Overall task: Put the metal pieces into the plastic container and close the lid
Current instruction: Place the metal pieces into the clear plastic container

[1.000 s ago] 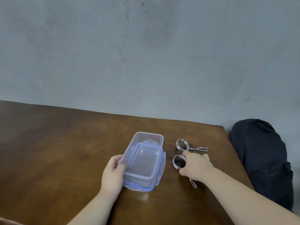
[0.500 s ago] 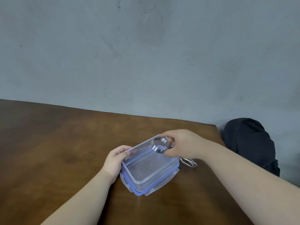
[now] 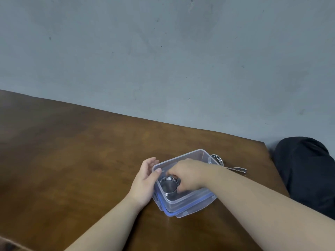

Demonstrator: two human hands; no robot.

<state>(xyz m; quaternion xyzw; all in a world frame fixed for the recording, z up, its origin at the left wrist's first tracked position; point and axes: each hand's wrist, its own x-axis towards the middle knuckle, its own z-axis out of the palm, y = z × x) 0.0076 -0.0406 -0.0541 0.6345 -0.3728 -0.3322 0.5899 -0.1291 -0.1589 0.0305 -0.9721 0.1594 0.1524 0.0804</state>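
Brown wooden table (image 3: 72, 160) against a grey wall (image 3: 163, 60), perhaps concrete.

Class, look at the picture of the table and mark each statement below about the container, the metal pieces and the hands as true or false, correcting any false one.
1. The right hand reaches inside the plastic container. True.
2. Both metal pieces are inside the container. False: one metal piece is inside; the second metal piece lies on the table beyond the container.
3. The left hand holds the container's side. True.
4. The lid is closed on top of the container. False: the container is open; the blue-edged lid sits beneath it.
5. A dark bag sits on the table. False: it is past the table's right edge.
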